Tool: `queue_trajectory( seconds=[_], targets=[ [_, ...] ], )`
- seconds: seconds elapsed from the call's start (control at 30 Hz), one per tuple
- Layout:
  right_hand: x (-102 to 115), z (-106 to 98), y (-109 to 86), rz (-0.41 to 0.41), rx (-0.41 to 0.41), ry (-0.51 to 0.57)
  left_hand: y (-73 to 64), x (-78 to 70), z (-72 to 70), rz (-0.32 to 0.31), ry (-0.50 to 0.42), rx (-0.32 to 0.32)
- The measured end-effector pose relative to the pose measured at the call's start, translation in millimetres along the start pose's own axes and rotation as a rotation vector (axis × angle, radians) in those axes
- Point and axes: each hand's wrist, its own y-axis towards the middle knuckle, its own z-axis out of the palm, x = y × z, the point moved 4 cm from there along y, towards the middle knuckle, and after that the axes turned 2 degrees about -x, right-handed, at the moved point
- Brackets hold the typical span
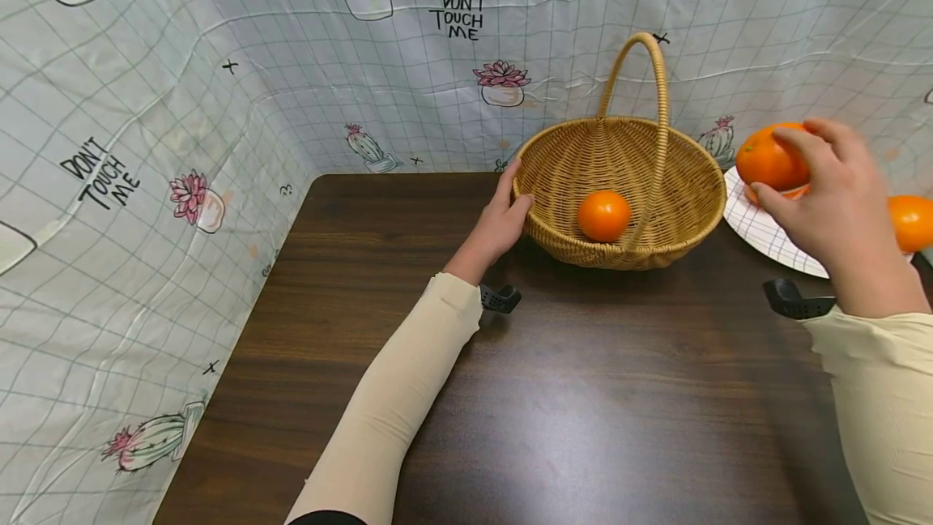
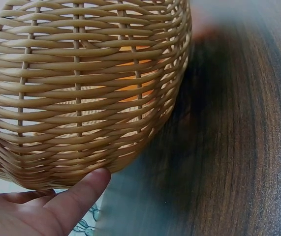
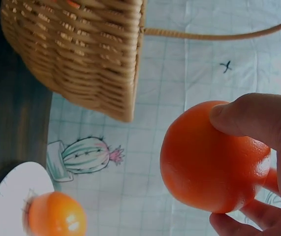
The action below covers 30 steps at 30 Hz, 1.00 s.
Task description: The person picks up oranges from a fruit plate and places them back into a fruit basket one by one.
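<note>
Sleeves [image 1: 394, 395]: cream, nearest the head camera; one reaches across the table [image 1: 583, 428], the other comes in at lower right.
Right hand [image 1: 838, 185]: grasps the held orange [image 1: 768, 156]; the right wrist view shows the thumb on one side and fingers on the other.
Held orange: in the air, above the plate [image 1: 773, 237], right of the basket [image 1: 692, 177] and apart from it.
Plate: white with thin grid lines, partly hidden by the right hand; an orange [image 3: 56, 214] sits on it.
Far-right orange [image 1: 911, 221]: cut off by the picture's edge; I cannot tell what it rests on.
Basket: wicker, upright on the table, with the inside orange [image 1: 604, 215] toward the near wall.
Left hand [image 1: 496, 225]: rests against the basket's left end, thumb and fingers spread, with no firm clasp showing; probably there to steady it.
Fruit moving: the step in hand looks like shifting oranges from plate to basket, this one picked up but not yet placed.
Handle [image 1: 659, 104]: arches from back to front, the inside orange left of it. The next move seems to call for bringing the held orange left over the rim, clear of the handle, and lowering it gently before letting go.
</note>
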Motion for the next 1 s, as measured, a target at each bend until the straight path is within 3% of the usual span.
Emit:
queue_trajectory(
  seconds=[0.2,0.37,0.73,1.0],
  targets=[
    [5,5,0.5,-0.006,0.06,0.044,-0.7,-0.9,-0.3,0.003,-0.004,-0.002],
    [12,11,-0.2,-0.083,0.062,0.052,-0.3,-0.2,0.6,-0.002,-0.001,0.005],
    [21,17,0.2,-0.135,0.089,0.035,0.4,0.1,0.9,-0.009,-0.012,0.007],
    [20,19,2.5,-0.115,0.125,-0.004,1.3,-0.1,0.7,-0.008,-0.009,-0.005]
  ],
)
